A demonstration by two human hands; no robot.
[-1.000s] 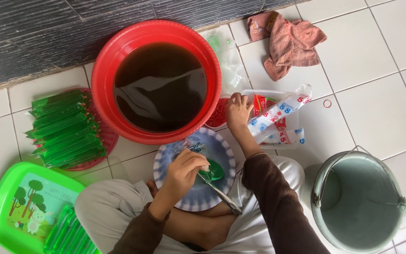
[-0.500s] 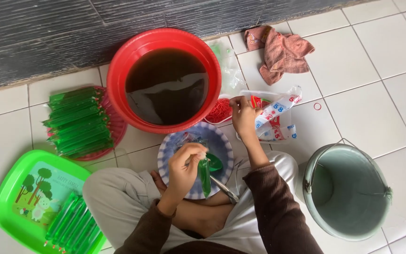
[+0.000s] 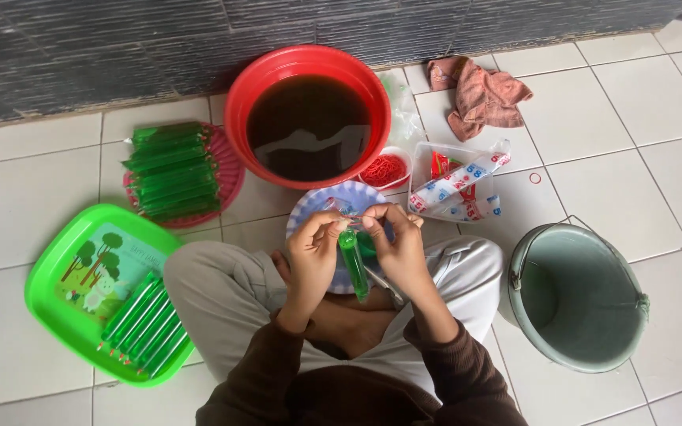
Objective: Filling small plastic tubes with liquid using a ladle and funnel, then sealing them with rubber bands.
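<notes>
A green tube (image 3: 354,264) is held upright over the plate (image 3: 317,211), its top pinched between the fingers of the left hand (image 3: 313,256) and the right hand (image 3: 401,251). The step judged in hand is the closing of the tube's neck; a tight tie would be called for next, with the tube kept upright. Beyond the plate stands the red basin (image 3: 307,114), with a small bowl of red bands (image 3: 383,169) just beside it. Whether a band is already on the neck cannot be told: the fingertips hide it.
</notes>
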